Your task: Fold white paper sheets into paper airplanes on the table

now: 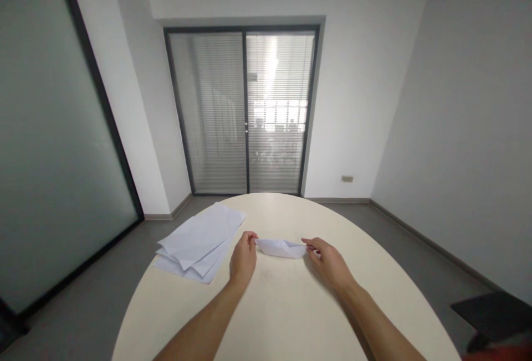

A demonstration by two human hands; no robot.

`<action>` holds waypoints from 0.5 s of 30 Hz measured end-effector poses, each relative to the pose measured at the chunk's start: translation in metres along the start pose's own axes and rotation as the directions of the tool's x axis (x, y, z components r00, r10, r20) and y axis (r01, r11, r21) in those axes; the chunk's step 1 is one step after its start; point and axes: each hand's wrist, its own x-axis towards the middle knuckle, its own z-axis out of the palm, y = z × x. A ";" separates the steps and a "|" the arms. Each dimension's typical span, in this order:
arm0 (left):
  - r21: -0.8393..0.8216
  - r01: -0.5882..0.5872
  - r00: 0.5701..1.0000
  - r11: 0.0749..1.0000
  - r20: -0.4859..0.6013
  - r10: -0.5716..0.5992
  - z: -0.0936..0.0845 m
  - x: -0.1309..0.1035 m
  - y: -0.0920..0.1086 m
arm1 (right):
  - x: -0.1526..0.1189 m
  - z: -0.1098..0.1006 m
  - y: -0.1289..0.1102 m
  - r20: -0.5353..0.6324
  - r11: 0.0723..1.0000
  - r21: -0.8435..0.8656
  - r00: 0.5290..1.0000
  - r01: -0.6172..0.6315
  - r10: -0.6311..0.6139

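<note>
A folded white paper boat (281,248) is stretched between my two hands, low over the middle of the table. My left hand (244,256) pinches its left tip between thumb and fingers. At the opposite tip, my right hand (328,261) has its fingers closed on the paper, the index finger reaching over the end. A small folded peak shows at the boat's centre. To the left of my left hand lies a loose, fanned stack of white paper sheets (203,239).
The round cream table (282,316) fills the lower middle. A dark chair (494,316) stands at the lower right beyond its edge. Glass doors with blinds (245,112) are in the far wall, and a frosted glass panel (54,145) stands at the left.
</note>
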 end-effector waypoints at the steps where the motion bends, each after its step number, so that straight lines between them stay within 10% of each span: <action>1: 0.009 0.013 1.000 1.000 -0.001 -0.013 0.000 0.000 0.000 | 0.000 -0.001 -0.001 0.011 1.000 -0.011 1.000 0.012 -0.012; 9: 0.122 0.069 0.997 0.990 0.032 -0.074 -0.002 -0.001 0.001 | 0.000 -0.002 -0.002 -0.005 0.999 -0.034 1.000 -0.018 0.018; 15: 0.322 -0.243 0.970 0.915 0.103 0.221 -0.006 -0.008 0.015 | -0.003 -0.003 -0.012 0.011 0.998 -0.027 0.999 -0.050 0.050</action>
